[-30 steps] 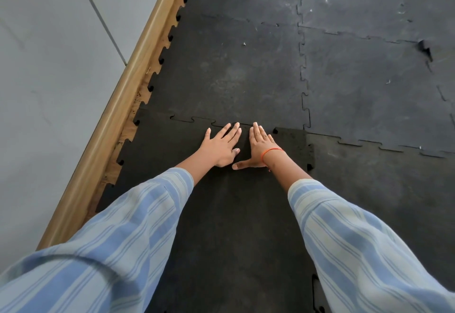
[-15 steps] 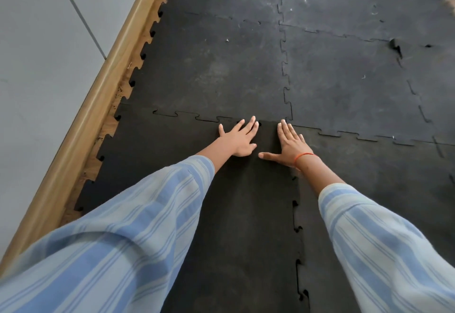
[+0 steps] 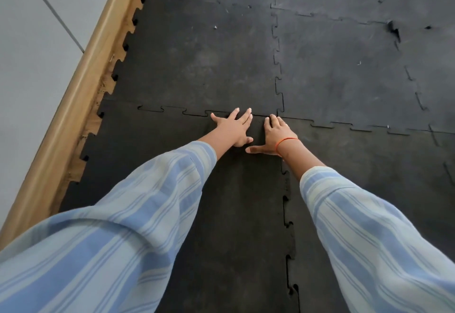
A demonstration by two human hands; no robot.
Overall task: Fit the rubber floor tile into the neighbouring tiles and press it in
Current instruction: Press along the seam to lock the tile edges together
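A black rubber floor tile (image 3: 157, 145) with puzzle-tooth edges lies under my arms, its far edge meeting the neighbouring tile (image 3: 202, 61) beyond. My left hand (image 3: 232, 127) lies flat with fingers spread, fingertips on the far seam. My right hand (image 3: 273, 135), with an orange band at the wrist, lies flat beside it near the tile's far right corner, thumb pointing left. Both palms rest on the tile and hold nothing. Along the tile's right edge the seam (image 3: 286, 216) to the right tile (image 3: 369, 165) shows dark gaps.
A wooden skirting board (image 3: 81, 86) runs diagonally along the left, with a grey wall (image 3: 32, 42) behind it. More dark interlocking tiles (image 3: 344, 66) cover the floor ahead and to the right; one joint at the far right gapes (image 3: 394, 31).
Both hands have slid to the right along the far seam, towards the tile's far right corner. The far edge under them lies flatter than a second ago.
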